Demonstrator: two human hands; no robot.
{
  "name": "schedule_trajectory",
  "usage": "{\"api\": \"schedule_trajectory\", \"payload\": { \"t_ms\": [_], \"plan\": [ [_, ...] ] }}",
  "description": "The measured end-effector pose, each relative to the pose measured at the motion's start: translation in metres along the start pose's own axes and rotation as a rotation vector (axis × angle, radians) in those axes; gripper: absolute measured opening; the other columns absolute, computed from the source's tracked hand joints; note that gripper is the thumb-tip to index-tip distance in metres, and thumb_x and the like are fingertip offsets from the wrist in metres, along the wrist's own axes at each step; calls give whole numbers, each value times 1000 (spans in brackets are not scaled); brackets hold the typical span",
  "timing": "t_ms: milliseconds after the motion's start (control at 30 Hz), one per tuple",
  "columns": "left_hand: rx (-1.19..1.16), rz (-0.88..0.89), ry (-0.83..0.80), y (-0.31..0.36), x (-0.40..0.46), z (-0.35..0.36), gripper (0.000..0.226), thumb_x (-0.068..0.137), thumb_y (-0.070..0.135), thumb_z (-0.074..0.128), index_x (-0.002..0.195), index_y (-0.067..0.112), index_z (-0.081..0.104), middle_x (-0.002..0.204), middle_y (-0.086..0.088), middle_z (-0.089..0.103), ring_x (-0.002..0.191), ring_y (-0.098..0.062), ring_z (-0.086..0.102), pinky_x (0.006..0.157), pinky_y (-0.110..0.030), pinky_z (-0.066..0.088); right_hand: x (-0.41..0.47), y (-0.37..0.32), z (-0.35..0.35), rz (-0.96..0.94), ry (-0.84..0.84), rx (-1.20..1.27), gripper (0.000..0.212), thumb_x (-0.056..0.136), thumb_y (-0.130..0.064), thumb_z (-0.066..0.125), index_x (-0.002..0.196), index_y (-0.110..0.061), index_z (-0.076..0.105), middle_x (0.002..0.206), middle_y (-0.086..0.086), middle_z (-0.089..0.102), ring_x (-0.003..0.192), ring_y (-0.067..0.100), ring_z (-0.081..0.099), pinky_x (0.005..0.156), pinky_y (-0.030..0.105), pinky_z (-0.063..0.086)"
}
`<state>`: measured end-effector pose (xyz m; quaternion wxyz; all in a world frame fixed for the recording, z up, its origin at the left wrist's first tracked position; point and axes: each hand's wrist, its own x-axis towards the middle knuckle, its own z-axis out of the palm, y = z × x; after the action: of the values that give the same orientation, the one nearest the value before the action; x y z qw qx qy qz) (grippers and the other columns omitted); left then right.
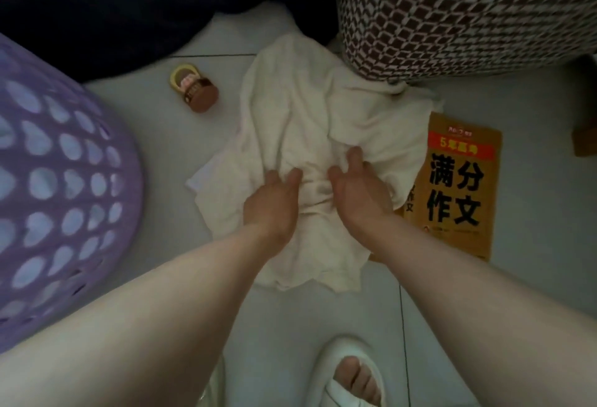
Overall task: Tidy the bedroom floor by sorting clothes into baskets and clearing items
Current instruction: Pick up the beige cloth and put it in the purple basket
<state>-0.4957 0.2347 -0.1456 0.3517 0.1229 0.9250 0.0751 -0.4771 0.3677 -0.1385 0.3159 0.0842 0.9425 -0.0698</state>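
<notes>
While both hands bunch the crumpled cream cotton garment (310, 154) lying on the pale tiled floor (484, 293), the left hand (274, 203) and right hand (358, 193) each pinch a fold near its middle, fingers curled into the cloth. Gripped so centrally, its loose edges may trail and drag the orange paperback book (462, 187), whose corner lies under the fabric. Its far end also seems tucked beneath the brown-and-white checked bedding (452, 12), which could snag it. The lilac perforated plastic basket (55, 187) stands just left; a small brown toy (195, 92) lies nearby.
</notes>
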Motion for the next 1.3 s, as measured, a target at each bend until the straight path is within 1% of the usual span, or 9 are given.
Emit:
{"api": "schedule_trajectory", "payload": {
  "t_ms": [133, 300, 433, 533, 733, 900, 1100, 1200, 1300],
  "plan": [
    [6, 14, 22, 6, -14, -33, 34, 91, 6, 35, 123, 15, 41, 111, -14, 46, 94, -37, 57, 69, -36, 36, -16, -5, -26, 27, 18, 62, 28, 98, -8, 33, 124, -7, 41, 139, 18, 29, 113, 33, 44, 78, 38, 41],
    [-89, -36, 101, 16, -57, -93, 33, 87, 0, 39, 116, 15, 45, 109, -14, 46, 97, -37, 55, 69, -37, 35, -55, -21, -87, -19, 199, 89, 28, 92, 0, 33, 119, -6, 37, 113, 18, 48, 95, 34, 54, 65, 36, 34],
    [-143, -68, 164, 27, -98, -159, 32, 82, -4, 40, 105, 18, 44, 105, -13, 46, 93, -37, 52, 67, -37, 34, -90, -37, -156, -65, 328, 104, 21, 95, -6, 33, 115, -9, 39, 112, 15, 52, 92, 32, 53, 63, 37, 35],
    [-163, -77, 242, 32, -130, -208, 32, 80, -6, 39, 89, 25, 35, 92, -7, 37, 82, -33, 47, 65, -38, 34, -118, -46, -205, -124, 369, 147, 20, 96, -8, 34, 114, -12, 42, 114, 12, 50, 98, 31, 50, 70, 38, 39],
    [-218, -86, 376, 40, -194, -303, 15, 86, 6, 42, 92, 19, 43, 98, -9, 48, 90, -35, 54, 66, -36, 33, -178, -73, -299, -210, 425, 173, 14, 91, -8, 37, 103, -12, 44, 102, 9, 48, 93, 27, 48, 71, 35, 36],
    [-317, -132, 461, 37, -253, -377, 16, 85, 12, 49, 85, 21, 36, 89, -5, 42, 80, -26, 47, 65, -35, 33, -228, -113, -369, -288, 575, 167, 6, 93, -13, 44, 98, -12, 47, 92, 8, 53, 80, 30, 56, 58, 33, 31],
    [-391, -166, 557, -6, -318, -449, 11, 81, 12, 51, 87, 15, 42, 91, -7, 47, 82, -29, 51, 65, -35, 35, -280, -181, -432, -433, 635, 256, 18, 94, -25, 42, 96, -8, 49, 86, 10, 55, 73, 35, 59, 57, 37, 40],
    [-415, -207, 628, -38, -353, -480, 10, 82, 11, 49, 85, 15, 41, 90, -7, 48, 81, -28, 51, 62, -35, 34, -303, -224, -456, -489, 683, 281, 24, 93, -29, 40, 94, -9, 52, 82, 9, 55, 69, 33, 58, 54, 34, 37],
    [-432, -244, 722, -69, -384, -504, 10, 82, 11, 49, 83, 16, 41, 88, -7, 49, 78, -28, 49, 62, -35, 34, -325, -267, -475, -542, 742, 271, 18, 93, -25, 46, 96, -10, 56, 79, 6, 58, 65, 30, 59, 52, 28, 28]
  ]
}}
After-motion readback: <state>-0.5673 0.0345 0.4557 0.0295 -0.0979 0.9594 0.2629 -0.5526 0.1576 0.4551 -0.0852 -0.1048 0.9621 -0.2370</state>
